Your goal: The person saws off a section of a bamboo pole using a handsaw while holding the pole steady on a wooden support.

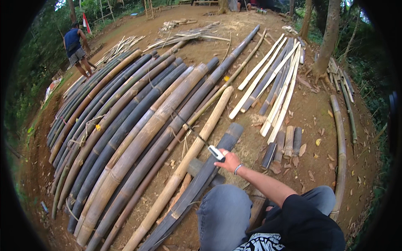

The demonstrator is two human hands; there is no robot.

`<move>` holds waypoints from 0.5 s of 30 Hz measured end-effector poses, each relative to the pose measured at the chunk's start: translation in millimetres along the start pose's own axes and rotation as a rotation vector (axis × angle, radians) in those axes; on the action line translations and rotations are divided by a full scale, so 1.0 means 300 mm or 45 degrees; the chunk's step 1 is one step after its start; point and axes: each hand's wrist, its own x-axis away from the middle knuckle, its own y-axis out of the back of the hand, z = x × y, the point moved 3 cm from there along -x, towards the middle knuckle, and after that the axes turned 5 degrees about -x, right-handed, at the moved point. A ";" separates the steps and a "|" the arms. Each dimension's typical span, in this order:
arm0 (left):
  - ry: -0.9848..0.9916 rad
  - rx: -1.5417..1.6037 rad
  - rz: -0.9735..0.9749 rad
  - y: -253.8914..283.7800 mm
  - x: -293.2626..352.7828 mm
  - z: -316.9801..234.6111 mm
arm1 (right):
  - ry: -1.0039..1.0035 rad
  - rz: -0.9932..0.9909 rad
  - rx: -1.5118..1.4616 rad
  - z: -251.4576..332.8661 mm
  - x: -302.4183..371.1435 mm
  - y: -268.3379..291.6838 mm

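Observation:
My right hand (229, 162), with a bracelet at the wrist, is closed around the white and black handle of a long, thin, dark-bladed tool (216, 153). The blade points up and to the left, crossing over a pale bamboo pole (194, 149) toward the larger poles; whether it touches them I cannot tell. Just below the hand lies a dark, split bamboo pole (201, 178), resting across a short bamboo piece (195, 166). My left hand is out of the picture. My bent knee (224, 213) in grey jeans is close to the split pole.
Many long bamboo poles (138, 121) lie side by side on the left. Pale and dark split strips (272, 83) fan out at the upper right, above short cut pieces (289, 142). A curved pole (339, 146) lies right. A person (76, 48) stands far left; trees (328, 37) rise behind.

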 end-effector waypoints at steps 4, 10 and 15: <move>0.000 -0.002 0.000 0.005 0.002 -0.049 | -0.012 0.006 0.026 -0.009 -0.004 -0.018; -0.012 -0.019 0.015 -0.009 0.007 -0.058 | 0.040 -0.043 -0.064 -0.035 0.006 -0.005; 0.000 -0.002 -0.011 0.017 0.001 -0.034 | 0.016 -0.017 -0.022 -0.004 -0.003 -0.001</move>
